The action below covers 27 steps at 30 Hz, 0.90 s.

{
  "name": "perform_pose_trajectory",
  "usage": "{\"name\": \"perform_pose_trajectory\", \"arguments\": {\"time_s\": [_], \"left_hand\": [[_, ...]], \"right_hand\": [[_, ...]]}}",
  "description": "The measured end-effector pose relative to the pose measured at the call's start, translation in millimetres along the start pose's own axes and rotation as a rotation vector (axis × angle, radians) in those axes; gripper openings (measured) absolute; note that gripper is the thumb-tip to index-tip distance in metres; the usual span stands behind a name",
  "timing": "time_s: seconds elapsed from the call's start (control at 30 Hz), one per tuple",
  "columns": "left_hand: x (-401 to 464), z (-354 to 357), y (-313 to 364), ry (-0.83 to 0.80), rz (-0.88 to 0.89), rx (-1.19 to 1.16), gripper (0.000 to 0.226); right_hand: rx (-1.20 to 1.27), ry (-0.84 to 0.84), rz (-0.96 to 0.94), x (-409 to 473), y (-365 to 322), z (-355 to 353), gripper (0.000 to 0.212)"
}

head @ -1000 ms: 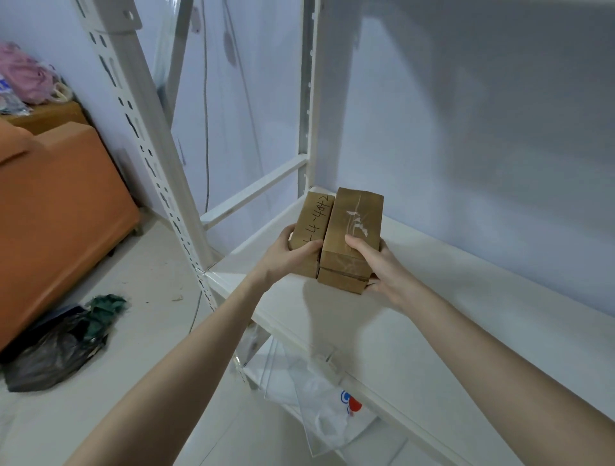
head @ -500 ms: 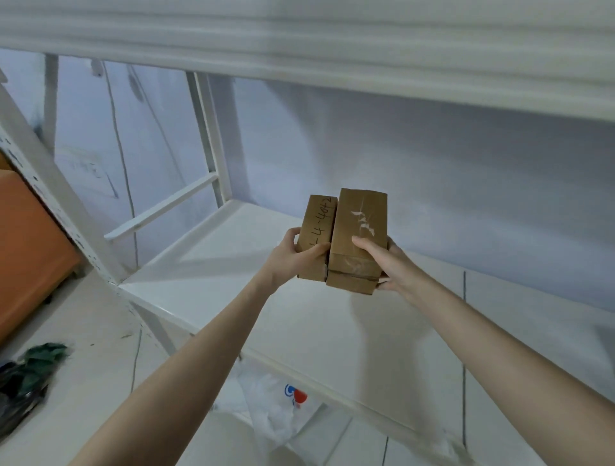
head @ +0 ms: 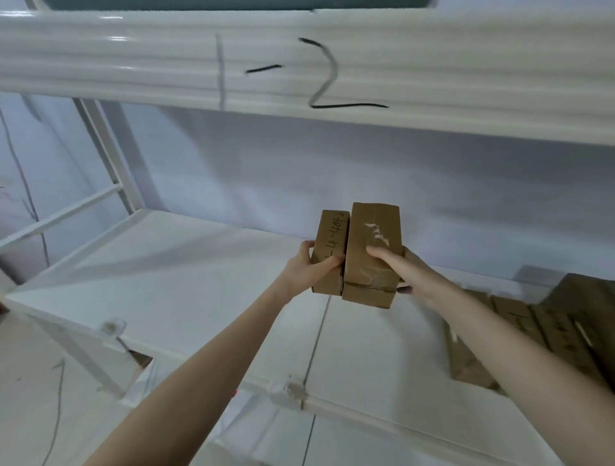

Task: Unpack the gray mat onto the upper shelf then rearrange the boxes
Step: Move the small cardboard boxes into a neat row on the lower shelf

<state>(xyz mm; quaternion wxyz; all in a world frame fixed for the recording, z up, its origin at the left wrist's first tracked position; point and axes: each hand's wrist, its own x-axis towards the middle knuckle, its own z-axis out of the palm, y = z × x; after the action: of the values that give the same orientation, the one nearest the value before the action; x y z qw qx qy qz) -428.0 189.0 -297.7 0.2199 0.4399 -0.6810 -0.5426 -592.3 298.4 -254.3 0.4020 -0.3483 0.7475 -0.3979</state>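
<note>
Two small brown cardboard boxes are held side by side above the white shelf board [head: 173, 272]. My left hand [head: 307, 271] grips the narrower left box [head: 331, 239], which has handwriting on top. The wider right box [head: 374, 233], with torn tape marks, is gripped by my right hand [head: 397, 269]. Both boxes hover a little over the middle of the board. Several more brown boxes [head: 545, 326] lie on the same shelf at the right, partly hidden by my right forearm. A dark grey strip, possibly the mat [head: 233, 4], shows on top of the upper shelf beam [head: 133, 66].
The upper beam carries handwritten marks "-2" [head: 322, 76]. A white upright post [head: 109, 156] and a cross rail [head: 60, 216] stand at the left. A clear plastic bag [head: 253, 432] lies below the shelf front edge.
The view has swung up and to the right. The boxes in both hands moved rightward along the shelf; the upper beam and the stacked boxes at right have come into view.
</note>
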Motion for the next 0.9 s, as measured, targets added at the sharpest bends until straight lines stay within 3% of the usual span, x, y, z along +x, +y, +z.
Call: {"name": "perform_pose_trajectory", "arguments": {"time_s": [0.17,0.3,0.43,0.57,0.67,0.73,0.9], "left_hand": [[-12.0,68.9,-0.5,-0.067,-0.035,0.014,0.071],[-19.1,101.7,-9.2,-0.082,-0.079,0.040,0.068],[-25.0,120.8,-16.8,-0.052,-0.118,0.044,0.065],[-25.9,125.9,-26.5,-0.063,-0.156,0.024,0.065],[-28.2,127.2,-34.4,-0.071,-0.181,0.017,0.068],[-30.8,128.1,-36.2,-0.088,-0.182,0.021,0.071],[-33.4,133.8,-34.7,-0.114,-0.157,0.008,0.067]], "right_hand": [[0.034,-0.073,0.046,-19.4,42.8,-52.2,0.046],[0.018,-0.078,0.111,-27.3,69.7,-69.7,0.046],[-0.067,-0.057,0.095,-28.7,85.7,-76.6,0.031],[-0.162,-0.027,0.087,-22.5,92.2,-73.5,0.044],[-0.233,-0.022,0.091,-21.1,96.5,-71.5,0.080],[-0.254,-0.022,0.089,-21.9,99.2,-70.1,0.091],[-0.184,0.047,0.005,-26.8,101.7,-69.0,0.059]]}}
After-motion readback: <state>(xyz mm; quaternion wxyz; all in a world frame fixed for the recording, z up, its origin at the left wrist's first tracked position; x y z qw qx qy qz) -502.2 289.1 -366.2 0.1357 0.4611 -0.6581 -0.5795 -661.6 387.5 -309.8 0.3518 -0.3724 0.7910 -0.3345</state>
